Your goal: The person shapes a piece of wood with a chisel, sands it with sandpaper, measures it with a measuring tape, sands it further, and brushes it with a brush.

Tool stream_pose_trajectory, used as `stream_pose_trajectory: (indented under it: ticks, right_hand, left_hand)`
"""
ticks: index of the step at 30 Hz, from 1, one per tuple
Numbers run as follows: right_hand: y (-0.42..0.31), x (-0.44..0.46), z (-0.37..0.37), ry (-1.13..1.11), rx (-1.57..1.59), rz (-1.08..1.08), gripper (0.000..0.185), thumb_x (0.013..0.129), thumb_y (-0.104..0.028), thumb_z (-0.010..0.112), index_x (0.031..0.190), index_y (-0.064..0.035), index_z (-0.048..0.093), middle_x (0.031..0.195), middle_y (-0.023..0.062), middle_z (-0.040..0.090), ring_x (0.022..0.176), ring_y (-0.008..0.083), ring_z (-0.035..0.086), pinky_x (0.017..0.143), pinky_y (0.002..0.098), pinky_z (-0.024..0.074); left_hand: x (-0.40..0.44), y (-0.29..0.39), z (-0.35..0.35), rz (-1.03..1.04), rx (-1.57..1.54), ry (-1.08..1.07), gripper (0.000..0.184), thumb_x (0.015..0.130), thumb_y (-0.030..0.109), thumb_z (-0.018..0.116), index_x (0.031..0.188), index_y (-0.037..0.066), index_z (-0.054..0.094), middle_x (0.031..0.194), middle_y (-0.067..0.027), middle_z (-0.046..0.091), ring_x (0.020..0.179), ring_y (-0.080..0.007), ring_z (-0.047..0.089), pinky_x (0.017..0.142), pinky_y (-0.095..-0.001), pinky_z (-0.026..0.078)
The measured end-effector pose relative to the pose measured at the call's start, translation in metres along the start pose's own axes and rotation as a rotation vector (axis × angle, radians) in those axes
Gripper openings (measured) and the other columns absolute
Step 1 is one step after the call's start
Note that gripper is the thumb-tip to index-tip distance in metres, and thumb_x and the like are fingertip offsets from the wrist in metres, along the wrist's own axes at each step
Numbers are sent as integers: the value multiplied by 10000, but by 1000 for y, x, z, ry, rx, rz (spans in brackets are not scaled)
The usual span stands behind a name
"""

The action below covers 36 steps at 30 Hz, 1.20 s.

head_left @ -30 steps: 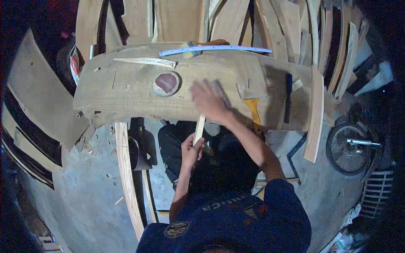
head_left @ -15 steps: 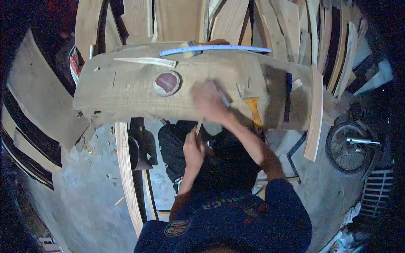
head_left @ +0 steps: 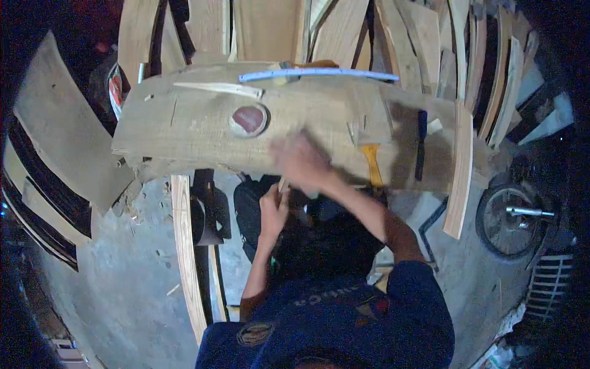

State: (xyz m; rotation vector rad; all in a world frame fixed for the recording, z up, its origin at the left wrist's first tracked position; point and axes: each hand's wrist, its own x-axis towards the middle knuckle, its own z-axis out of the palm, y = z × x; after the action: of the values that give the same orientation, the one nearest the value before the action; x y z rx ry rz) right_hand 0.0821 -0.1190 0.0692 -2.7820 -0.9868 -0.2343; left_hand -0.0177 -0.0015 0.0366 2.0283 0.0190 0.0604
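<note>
My left hand (head_left: 273,210) is closed around a thin wooden strip (head_left: 283,184), just below the near edge of the wooden bench (head_left: 203,144). Over that edge, my right hand (head_left: 300,161) is smeared by motion, next to the strip's upper end. Its fingers and anything in them cannot be made out. Left of my right hand on the bench lies a round tin (head_left: 249,120) with a reddish-brown surface. To its right rests a tool with a yellow-orange handle (head_left: 371,163), perhaps a brush or scraper.
A pale blue curved strip (head_left: 319,74) and a pointed wood sliver (head_left: 218,90) lie toward the bench's back. A dark narrow bar (head_left: 421,144) is at right, near a long board (head_left: 460,172). Planks (head_left: 270,31) stand behind. A wheel (head_left: 509,216) is at lower right.
My right hand has moved slightly toward me, down the strip. A greyish piece beside it earlier no longer shows. My left hand has shifted a little up and left; the view has shifted slightly.
</note>
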Motion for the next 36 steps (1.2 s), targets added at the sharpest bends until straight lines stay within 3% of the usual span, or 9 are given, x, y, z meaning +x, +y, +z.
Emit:
stream_pose_trajectory:
  ticks: [2, 6, 9, 18, 24, 28, 31, 33, 36]
  right_hand:
    - [-5, -17, -9, 247, 170, -263, 259, 773, -163, 409, 961, -57, 552, 1136, 111, 457, 1108, 300, 346, 900, 439, 271]
    - [37, 16, 28, 379, 171, 84, 305, 785, -215, 419, 1050, -106, 522, 1179, 57, 427, 1134, 255, 328, 950, 436, 212]
    - [18, -4, 2, 269, 81, 55, 330, 812, -210, 389, 1100, -68, 470, 1205, 59, 401, 1156, 255, 295, 968, 435, 160]
    - [31, -13, 3, 398, 277, 360, 421, 868, -273, 204, 1223, -89, 336, 1260, 105, 326, 1202, 281, 216, 989, 377, 122]
    - [37, -19, 2, 594, 936, 312, 477, 859, -342, 201, 1219, -64, 341, 1271, 98, 320, 1209, 242, 211, 997, 334, 90]
    - [50, -26, 10, 588, 1392, 317, 520, 821, -316, 204, 1204, 10, 338, 1276, 91, 310, 1207, 193, 200, 994, 294, 80]
    - [57, -29, 17, 581, 1207, 389, 425, 779, -163, 359, 1194, -75, 383, 1195, 118, 409, 1115, 214, 360, 930, 281, 249]
    - [61, -23, 16, 587, 709, 296, 481, 707, 3, 487, 1159, -152, 432, 1090, 179, 481, 991, 285, 486, 793, 277, 407]
    - [55, -29, 11, 465, 619, 311, 466, 753, 55, 426, 1198, -70, 370, 1221, 118, 386, 1146, 220, 341, 943, 280, 248]
  left_hand:
    - [10, -4, 1, 17, 0, -4, 163, 770, 79, 489, 863, -55, 503, 602, -180, 493, 510, -230, 465, 482, -321, 349]
    - [-6, 12, -4, -99, -282, -17, 181, 748, 106, 534, 837, -46, 493, 605, -138, 476, 513, -223, 431, 472, -296, 331]
    - [-7, 3, -32, 235, 266, 83, 249, 732, 127, 560, 913, -35, 506, 763, -162, 490, 685, -300, 485, 611, -358, 397]
    - [67, 62, -72, 194, -529, 307, 127, 799, 109, 515, 857, -3, 532, 716, -11, 544, 582, -58, 469, 528, -191, 383]
    - [87, 43, -10, -609, -1184, -71, 198, 827, 255, 383, 860, 70, 444, 680, -59, 520, 496, -130, 479, 406, -222, 400]
    - [71, 42, 6, -598, -1110, -344, 226, 814, 259, 414, 817, 53, 509, 667, -60, 537, 499, -135, 492, 405, -225, 413]
    - [60, 25, 21, -727, -1662, -482, 324, 794, 370, 490, 864, 55, 518, 648, -35, 529, 459, -110, 476, 404, -200, 406]
    - [53, 13, 27, -710, -1433, -422, 321, 794, 374, 489, 831, 57, 523, 640, -34, 524, 460, -107, 474, 404, -198, 400]
    - [52, 14, 35, -657, -1131, -189, 280, 780, 332, 505, 742, 55, 528, 605, -28, 501, 467, -110, 470, 396, -216, 377]
